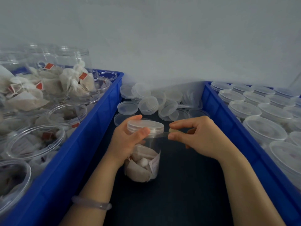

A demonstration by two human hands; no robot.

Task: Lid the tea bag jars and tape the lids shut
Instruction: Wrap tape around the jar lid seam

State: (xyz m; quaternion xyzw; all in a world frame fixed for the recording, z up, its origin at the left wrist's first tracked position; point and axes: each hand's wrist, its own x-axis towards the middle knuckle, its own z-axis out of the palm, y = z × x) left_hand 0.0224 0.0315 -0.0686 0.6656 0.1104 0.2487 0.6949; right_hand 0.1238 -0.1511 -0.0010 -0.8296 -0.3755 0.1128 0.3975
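The lidded jar is held on the dark table, between blue crates, by the left hand curled round its neck. Clear tape is pinched taut by the right hand. If pulled askew, it could be creased or miss the seam under the lid.

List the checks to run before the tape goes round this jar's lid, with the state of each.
1. Lid seated level on the jar: ok.
2. Jar steadied: ok, the left hand grips it just below the lid.
3. Tape end stuck down: cannot tell, the left thumb covers it.
4. Tape taut: ok, the right hand pinches it, stretched straight.
5. Tape level with the lid's lower edge: ok.
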